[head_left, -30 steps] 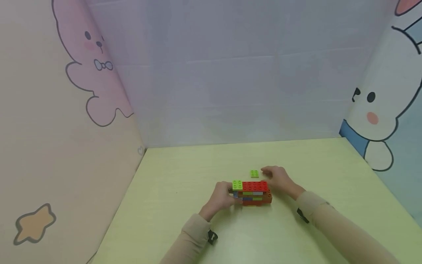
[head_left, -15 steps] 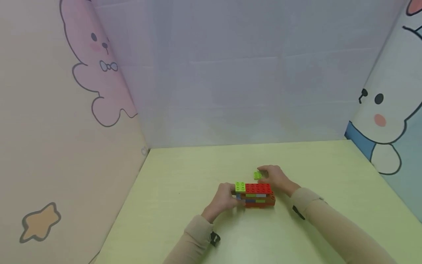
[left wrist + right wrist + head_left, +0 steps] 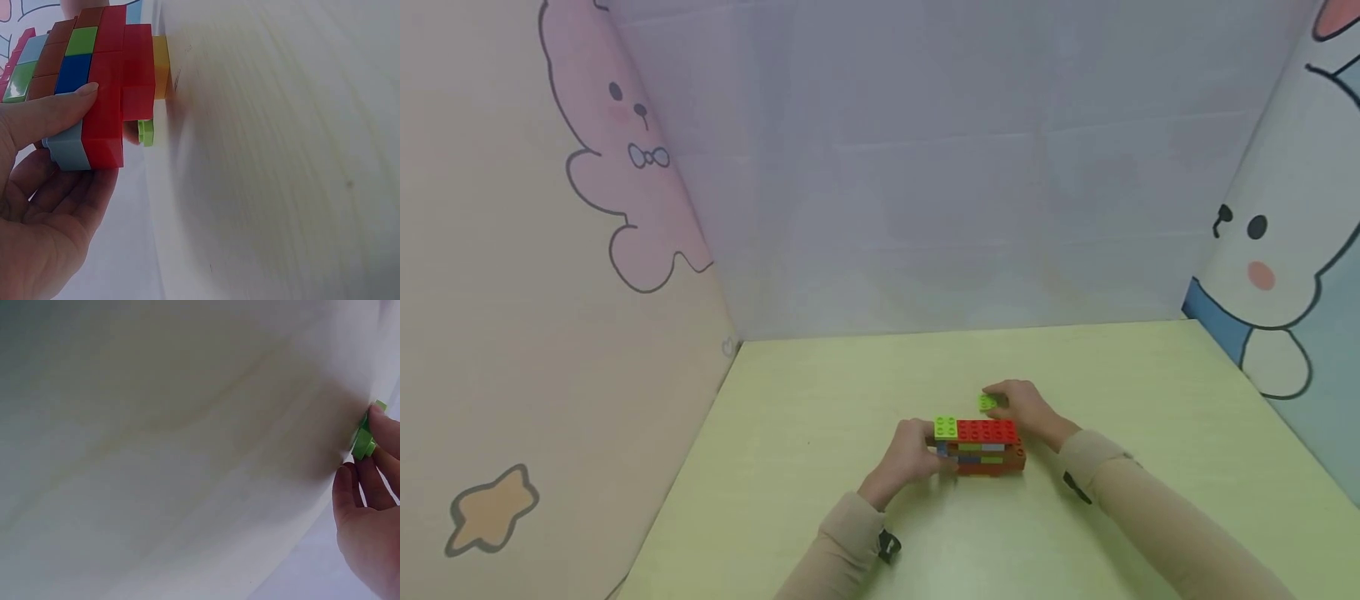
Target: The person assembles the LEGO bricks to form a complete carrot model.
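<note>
In the head view my left hand point(image 3: 906, 457) grips the left end of a building-block structure point(image 3: 985, 431), topped with a red plate and a lime green one. The left wrist view shows the thumb across its side of red, blue, green, brown and grey-blue bricks point(image 3: 105, 106), with the fingers beneath. A yellow brick point(image 3: 161, 65) sticks out at its base. Just behind the structure, my right hand point(image 3: 1028, 410) pinches a flat lime green brick point(image 3: 987, 402) at the tabletop. In the right wrist view thumb and fingers hold this green brick point(image 3: 364, 442) by its edges.
The pale yellow table point(image 3: 820, 392) carries the structure near its middle. A light wall sheet point(image 3: 887, 183) rises at the back. Side walls bear a pink cartoon animal point(image 3: 640, 208) on the left and a white one point(image 3: 1277, 250) on the right.
My right hand has moved left to the loose lime green brick and now pinches it. My left hand keeps its grip on the structure. The head view has shifted slightly.
</note>
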`<control>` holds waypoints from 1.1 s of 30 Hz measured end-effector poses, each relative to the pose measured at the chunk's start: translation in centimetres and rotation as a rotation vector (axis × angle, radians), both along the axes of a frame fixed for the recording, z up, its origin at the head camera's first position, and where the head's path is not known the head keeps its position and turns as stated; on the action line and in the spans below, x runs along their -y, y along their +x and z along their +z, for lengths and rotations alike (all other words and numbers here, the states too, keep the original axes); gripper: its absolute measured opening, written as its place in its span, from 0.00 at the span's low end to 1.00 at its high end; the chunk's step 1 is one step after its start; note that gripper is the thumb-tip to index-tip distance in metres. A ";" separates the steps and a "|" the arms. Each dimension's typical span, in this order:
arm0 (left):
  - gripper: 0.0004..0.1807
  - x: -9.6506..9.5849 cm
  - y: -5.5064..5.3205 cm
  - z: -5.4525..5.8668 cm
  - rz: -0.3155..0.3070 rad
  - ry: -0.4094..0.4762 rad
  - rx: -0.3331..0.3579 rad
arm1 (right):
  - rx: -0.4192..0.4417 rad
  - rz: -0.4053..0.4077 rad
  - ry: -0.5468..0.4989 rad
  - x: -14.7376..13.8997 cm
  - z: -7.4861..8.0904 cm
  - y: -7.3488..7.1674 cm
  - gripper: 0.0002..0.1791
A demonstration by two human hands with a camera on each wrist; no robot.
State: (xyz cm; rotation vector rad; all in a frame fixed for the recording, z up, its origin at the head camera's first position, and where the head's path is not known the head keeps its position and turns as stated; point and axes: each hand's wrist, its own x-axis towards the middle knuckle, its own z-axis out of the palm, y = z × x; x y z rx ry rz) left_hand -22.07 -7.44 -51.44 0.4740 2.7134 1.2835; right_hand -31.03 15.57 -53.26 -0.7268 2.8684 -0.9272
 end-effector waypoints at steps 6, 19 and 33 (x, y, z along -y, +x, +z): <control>0.19 0.0 0.1 0.0 -0.003 -0.013 -0.025 | 0.025 -0.037 0.000 -0.8 0.7 0.7 0.21; 0.19 -0.2 0.1 0.1 -0.006 -0.015 -0.020 | -0.043 0.032 -0.051 -3.0 2.6 2.4 0.18; 0.21 -0.3 0.1 -0.1 -0.010 -0.018 -0.040 | -0.116 0.087 -0.098 -4.0 4.2 4.6 0.18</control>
